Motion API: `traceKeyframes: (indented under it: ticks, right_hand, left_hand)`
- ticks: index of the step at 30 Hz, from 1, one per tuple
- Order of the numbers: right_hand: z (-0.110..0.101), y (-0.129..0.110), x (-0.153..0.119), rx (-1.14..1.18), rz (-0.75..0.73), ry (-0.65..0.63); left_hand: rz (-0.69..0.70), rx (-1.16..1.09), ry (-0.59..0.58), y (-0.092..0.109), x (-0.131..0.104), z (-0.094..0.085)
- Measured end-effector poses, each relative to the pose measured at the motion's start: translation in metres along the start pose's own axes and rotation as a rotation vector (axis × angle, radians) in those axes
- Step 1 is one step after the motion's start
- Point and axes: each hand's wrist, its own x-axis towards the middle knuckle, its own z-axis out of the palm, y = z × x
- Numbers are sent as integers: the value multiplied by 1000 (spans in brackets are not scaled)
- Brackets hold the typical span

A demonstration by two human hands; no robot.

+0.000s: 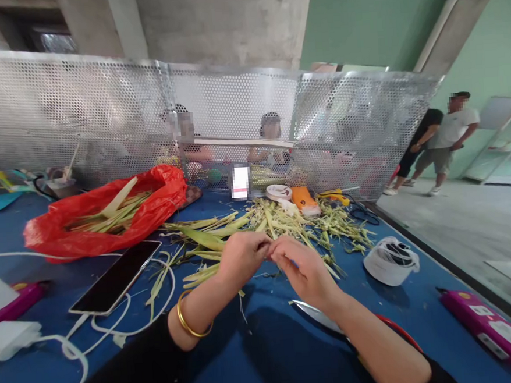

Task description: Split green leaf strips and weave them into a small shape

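My left hand and my right hand meet fingertip to fingertip above the blue table. Both are closed in a pinch. What lies between the fingers is too small and hidden to name. Just beyond them spreads a pile of pale green dried husk strips, with longer husk leaves to the left. A pair of scissors lies under my right forearm; its silver blade and part of a red handle show.
A red plastic bag of husks stands left, behind a phone with white cables. On the right are a white roll and a purple device. A perforated metal screen closes the back; people are behind it and beyond at right.
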Motion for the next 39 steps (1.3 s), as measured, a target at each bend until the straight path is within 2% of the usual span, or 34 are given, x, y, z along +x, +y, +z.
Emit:
traceKeyframes:
  ticks: [2, 4, 6, 8, 11, 14, 16, 18, 20, 22, 25, 28, 30, 32, 34, 37, 39]
  right_hand:
    - [-8, 8, 2, 5, 118, 85]
    - [-16, 18, 5, 38, 271, 89]
    - [-22, 28, 7, 125, 432, 52]
    - [-22, 36, 8, 208, 565, 38]
    - [-14, 41, 6, 239, 630, 10]
    - [0, 37, 2, 211, 618, -69]
    - [7, 29, -1, 122, 536, -115]
    - [9, 19, -2, -58, 362, -120]
    - [8, 9, -3, -260, 161, -97]
    - [5, 1, -2, -374, 32, -50]
    - [-4, 0, -1, -382, -1, 30]
    - [-14, 13, 3, -256, 128, 62]
    - [-18, 26, 6, -106, 304, 44]
    - [-19, 37, 7, 48, 486, 17]
    - [-16, 44, 7, 133, 576, -10]
    - [-4, 38, 3, 158, 582, -67]
    - [4, 27, 0, 81, 508, -94]
  left_hand:
    - [139, 14, -174, 1, -1, 0]
    - [238, -77, -343, 3, -2, -2]
    - [219, -248, -427, 6, -3, -5]
    - [101, -435, -384, 9, -2, -9]
    - [-53, -633, -222, 10, 0, -12]
    - [-130, -584, -75, 8, 3, -12]
    - [-160, -449, 23, 4, 4, -12]
    - [-160, -302, 101, -1, 5, -11]
    - [-135, -163, 103, -6, 5, -10]
    - [-106, -58, 33, -7, 5, -8]
    - [-17, 11, -144, -3, 2, -5]
    - [87, -117, -399, 4, -1, -7]
    - [67, -284, -477, 7, -1, -12]
    - [-17, -428, -403, 6, 0, -16]
    - [-101, -505, -242, 4, 3, -18]
    - [-205, -516, -21, -1, 7, -15]
    - [-258, -482, 59, -3, 8, -12]
